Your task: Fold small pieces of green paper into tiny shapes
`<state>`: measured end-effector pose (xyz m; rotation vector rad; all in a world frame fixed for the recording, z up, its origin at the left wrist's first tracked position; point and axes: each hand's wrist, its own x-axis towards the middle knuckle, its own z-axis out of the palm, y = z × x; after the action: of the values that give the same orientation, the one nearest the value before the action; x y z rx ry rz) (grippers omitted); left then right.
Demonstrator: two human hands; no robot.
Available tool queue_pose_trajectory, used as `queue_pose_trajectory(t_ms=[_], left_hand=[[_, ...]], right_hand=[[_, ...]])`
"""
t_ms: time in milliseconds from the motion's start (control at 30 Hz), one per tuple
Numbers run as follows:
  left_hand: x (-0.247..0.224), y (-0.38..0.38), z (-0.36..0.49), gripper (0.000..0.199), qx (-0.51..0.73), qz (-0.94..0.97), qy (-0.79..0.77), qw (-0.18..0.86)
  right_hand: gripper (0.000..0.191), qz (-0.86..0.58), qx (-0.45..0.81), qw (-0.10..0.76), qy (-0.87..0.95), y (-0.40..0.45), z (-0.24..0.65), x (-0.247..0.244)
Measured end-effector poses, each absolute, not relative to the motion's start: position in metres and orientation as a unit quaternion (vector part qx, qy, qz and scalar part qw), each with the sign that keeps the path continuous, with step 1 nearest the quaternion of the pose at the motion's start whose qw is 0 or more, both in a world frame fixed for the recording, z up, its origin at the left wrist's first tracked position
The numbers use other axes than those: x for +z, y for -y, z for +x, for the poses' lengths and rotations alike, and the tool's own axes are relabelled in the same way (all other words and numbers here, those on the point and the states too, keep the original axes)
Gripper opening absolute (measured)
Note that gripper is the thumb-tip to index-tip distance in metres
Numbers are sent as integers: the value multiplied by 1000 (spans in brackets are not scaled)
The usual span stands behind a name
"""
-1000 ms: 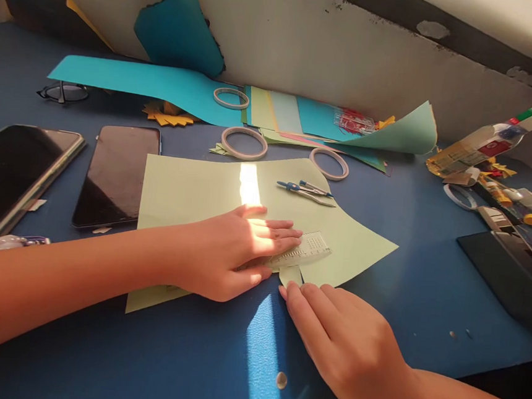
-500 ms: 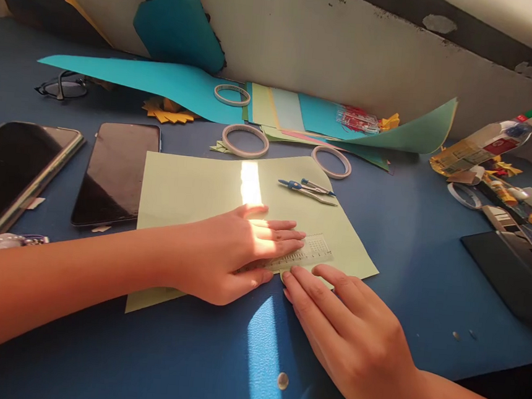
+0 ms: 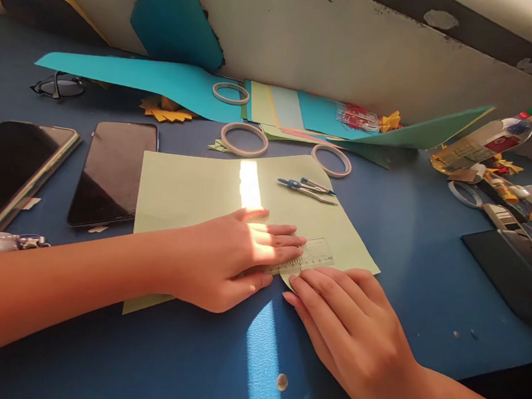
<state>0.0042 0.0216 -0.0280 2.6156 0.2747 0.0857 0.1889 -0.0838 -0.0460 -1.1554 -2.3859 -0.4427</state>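
Note:
A pale green sheet of paper (image 3: 187,186) lies on the blue table. Over its near edge, a clear plastic ruler (image 3: 318,250) is held down by my left hand (image 3: 228,258), whose fingers are spread flat and hide much of it. My right hand (image 3: 353,319) is closed on the paper's near edge, just in front of the ruler, with a small flap lifted between fingers and thumb. A drawing compass (image 3: 305,188) rests on the upper right of the sheet.
Two phones (image 3: 112,173) (image 3: 7,177) lie left of the paper. Tape rolls (image 3: 265,142) (image 3: 350,163) sit behind it. Blue card (image 3: 132,79) and stacked coloured sheets stretch along the wall. A tilted bottle (image 3: 485,144) and a dark flat object (image 3: 502,273) are at the right.
My right hand has shifted slightly right, and the paper flap at its fingertips is lifted a little more. The curled green sheet at the back right now reaches further right.

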Motion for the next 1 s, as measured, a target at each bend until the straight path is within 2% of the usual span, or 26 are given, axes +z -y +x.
queue_pose_trajectory(t_ms=[1000], left_hand=[[-32,-20,5,47,-1,982,-89,166]], right_hand=[[3,-420,-177,238,858,89,185,-49]])
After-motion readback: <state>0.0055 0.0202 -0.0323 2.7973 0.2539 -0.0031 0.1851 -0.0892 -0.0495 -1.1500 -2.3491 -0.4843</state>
